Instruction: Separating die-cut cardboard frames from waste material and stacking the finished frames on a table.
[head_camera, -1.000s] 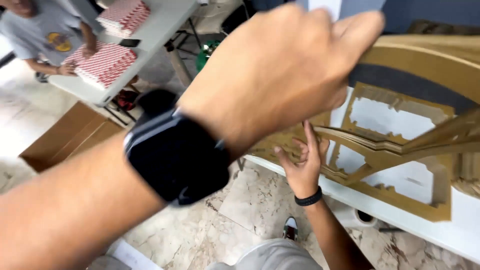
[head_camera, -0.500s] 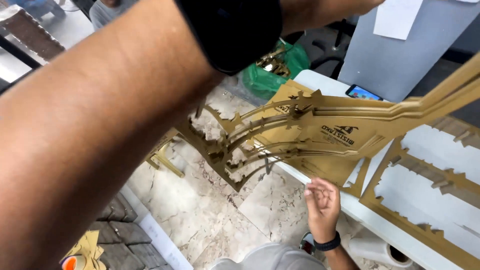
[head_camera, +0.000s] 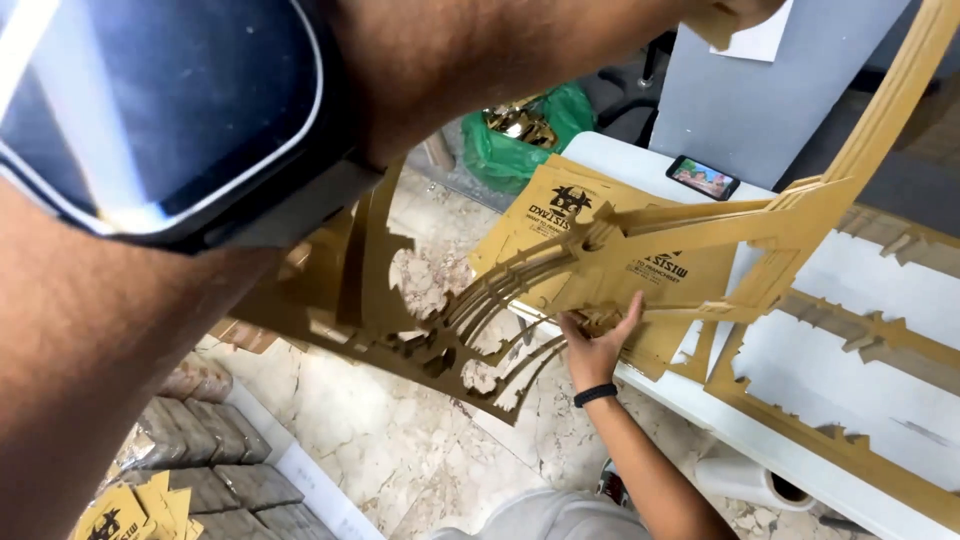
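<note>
The person's right hand (head_camera: 598, 345) is spread flat with its fingers wide, palm pressed against the stack of gold printed cardboard blanks (head_camera: 590, 240) that overhangs the near edge of the white table (head_camera: 800, 455); it seems to brace the stack so the blanks stay put while the waste is pulled away. The left hand (head_camera: 735, 12) is raised to the top edge of the view and mostly cut off, so I cannot tell its grip for sure, though it appears closed on the top of the gold die-cut cardboard frame (head_camera: 420, 330). That leftover lattice of thin curved strips hangs from the lifted hand, out past the table's near edge, above the marble floor (head_camera: 330, 420). The left forearm crosses close to the camera, its dark smartwatch (head_camera: 150, 110) filling the upper left. More emptied frame strips (head_camera: 850, 340) lie flat across the table's right part. A phone (head_camera: 703, 177) rests near the far edge, and a green bag (head_camera: 530, 125) sits on the floor beyond.
</note>
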